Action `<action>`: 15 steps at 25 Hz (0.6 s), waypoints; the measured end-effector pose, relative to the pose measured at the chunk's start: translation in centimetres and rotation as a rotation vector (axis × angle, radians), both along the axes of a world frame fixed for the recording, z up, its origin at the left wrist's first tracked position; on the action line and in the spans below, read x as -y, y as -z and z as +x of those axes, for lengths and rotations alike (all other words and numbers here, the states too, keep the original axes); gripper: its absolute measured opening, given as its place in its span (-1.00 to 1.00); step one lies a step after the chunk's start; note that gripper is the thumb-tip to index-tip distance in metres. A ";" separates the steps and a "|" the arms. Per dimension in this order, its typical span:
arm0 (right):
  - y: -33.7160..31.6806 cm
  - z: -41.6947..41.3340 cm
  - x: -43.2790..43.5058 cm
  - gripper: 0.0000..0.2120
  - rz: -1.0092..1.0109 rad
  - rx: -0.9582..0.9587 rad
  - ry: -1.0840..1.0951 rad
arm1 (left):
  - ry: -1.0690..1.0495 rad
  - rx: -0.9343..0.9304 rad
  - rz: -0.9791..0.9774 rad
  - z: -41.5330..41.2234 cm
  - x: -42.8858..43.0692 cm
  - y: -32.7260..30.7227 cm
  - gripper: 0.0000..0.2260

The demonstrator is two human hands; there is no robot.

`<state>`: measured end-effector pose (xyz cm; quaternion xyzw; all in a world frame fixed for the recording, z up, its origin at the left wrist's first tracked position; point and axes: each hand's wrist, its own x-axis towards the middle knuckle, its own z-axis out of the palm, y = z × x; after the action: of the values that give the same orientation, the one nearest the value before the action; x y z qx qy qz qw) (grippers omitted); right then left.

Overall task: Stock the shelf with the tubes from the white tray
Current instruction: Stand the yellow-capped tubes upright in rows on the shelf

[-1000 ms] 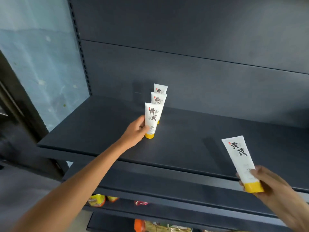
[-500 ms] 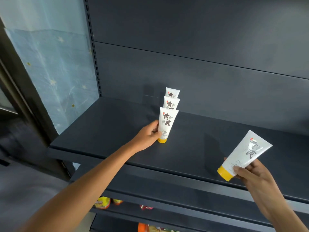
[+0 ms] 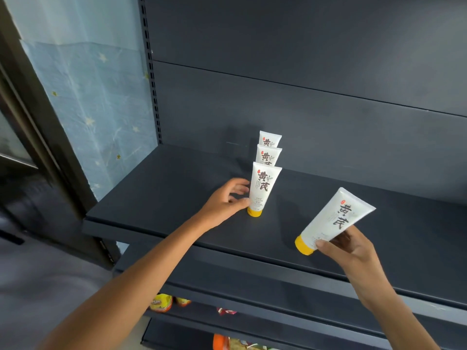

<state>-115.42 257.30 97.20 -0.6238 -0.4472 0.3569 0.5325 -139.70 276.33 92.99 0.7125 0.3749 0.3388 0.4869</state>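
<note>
On the shelf (image 3: 177, 188), left grip (image 3: 223, 202) loose at front tube (image 3: 262, 188), right grip (image 3: 348, 246) holding tilted tube (image 3: 333, 221), snacks (image 3: 160, 302) below

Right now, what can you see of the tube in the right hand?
The tube is white plastic with a yellow cap, dark characters and a small red mark. It is tilted, cap down-left, crimped end up-right, over the front of the shelf. The right hand pinches its lower part near the cap.

One cam only, worn on the person's head: faces fwd & down at the dark shelf (image 3: 177, 188) from its near side, approx arm's reach, back panel (image 3: 303, 117) far.
</note>
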 end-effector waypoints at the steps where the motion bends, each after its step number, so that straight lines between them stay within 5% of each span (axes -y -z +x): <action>1: 0.2 -0.6 -0.6 -0.69 0.003 0.015 -0.015 | -0.106 0.006 0.057 -0.5 0.5 0.0 -0.71; 4: 0.9 -2.8 -2.6 -0.64 0.015 0.101 -0.097 | -0.142 -0.046 0.150 -2.0 3.0 -0.3 -0.85; 9: 2.5 -6.6 -5.5 -0.65 0.060 0.268 -0.219 | 0.049 -0.248 0.243 -2.9 6.2 0.1 -0.78; 15: 3.6 -7.6 -6.4 -0.70 0.080 0.446 -0.246 | -0.026 -0.301 0.357 -2.4 6.0 1.6 -0.77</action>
<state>-122.98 263.67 93.60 -0.6063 -0.6400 0.2547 0.3975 -142.14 270.37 91.39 0.8249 0.3867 0.2958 0.2873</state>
